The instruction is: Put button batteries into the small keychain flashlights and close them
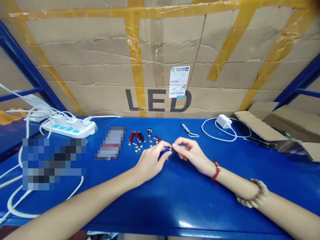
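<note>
My left hand (153,160) grips a small blue metal flashlight tube (164,153) between thumb and fingers, with its silvery end turned to the right. At that end, my right hand (190,151) has thumb and forefinger pinched together; whatever is between them is too small to make out. Just beyond my left hand lie two red tubes (137,136) and a black tube (141,136). Near them are several silver button cells (139,148), a red carabiner clip (156,137) and small metal end pieces (149,131). A silver flashlight with a clip (185,128) lies farther back.
A white power strip (81,130) with tangled cables stands at the left, near a pixelated phone-like object (111,143). At the right are a white charger (223,121) with its cord and an open cardboard box (287,123). A large taped carton (105,66) backs the blue table (185,203).
</note>
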`<state>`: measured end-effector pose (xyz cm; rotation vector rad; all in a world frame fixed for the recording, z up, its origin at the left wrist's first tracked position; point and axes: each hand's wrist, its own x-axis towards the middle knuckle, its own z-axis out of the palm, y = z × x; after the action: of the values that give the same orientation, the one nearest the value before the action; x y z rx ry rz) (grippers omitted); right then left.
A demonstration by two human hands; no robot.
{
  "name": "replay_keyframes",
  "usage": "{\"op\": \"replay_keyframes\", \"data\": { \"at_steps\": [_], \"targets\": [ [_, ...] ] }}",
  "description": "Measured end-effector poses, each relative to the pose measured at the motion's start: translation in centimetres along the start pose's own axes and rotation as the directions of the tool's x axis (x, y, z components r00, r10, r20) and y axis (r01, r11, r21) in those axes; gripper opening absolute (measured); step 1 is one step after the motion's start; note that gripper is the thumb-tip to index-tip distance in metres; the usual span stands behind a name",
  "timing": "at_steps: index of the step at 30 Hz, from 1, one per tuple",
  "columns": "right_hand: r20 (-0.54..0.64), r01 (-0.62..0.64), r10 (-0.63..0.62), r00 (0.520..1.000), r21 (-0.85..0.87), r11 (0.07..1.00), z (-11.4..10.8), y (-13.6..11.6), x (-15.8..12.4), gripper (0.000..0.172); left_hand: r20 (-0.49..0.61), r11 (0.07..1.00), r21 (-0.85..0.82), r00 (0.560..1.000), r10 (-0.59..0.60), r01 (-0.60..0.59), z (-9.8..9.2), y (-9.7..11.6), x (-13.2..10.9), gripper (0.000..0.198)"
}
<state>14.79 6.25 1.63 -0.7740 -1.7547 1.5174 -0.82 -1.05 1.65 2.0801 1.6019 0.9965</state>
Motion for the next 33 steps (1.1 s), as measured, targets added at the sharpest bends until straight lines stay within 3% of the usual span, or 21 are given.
{"op": "replay_keyframes", "data": {
  "at_steps": [24, 33],
  "targets": [
    [0.012, 0.011, -0.011, 1.0, 0.005, 1.0, -0.11, 0.24, 0.08, 0.026, 0.008, 1.0, 0.021, 1.0, -0.001, 0.001, 0.04, -0.13, 0.06, 0.015],
    [0.017, 0.16, -0.159, 0.987, -0.084, 0.984, -0.55, 0.5, 0.29, 0.02, 0.023, 1.0, 0.011, 1.0, -0.011, 0.011, 0.07, -0.35, 0.1, 0.015]
  ]
}}
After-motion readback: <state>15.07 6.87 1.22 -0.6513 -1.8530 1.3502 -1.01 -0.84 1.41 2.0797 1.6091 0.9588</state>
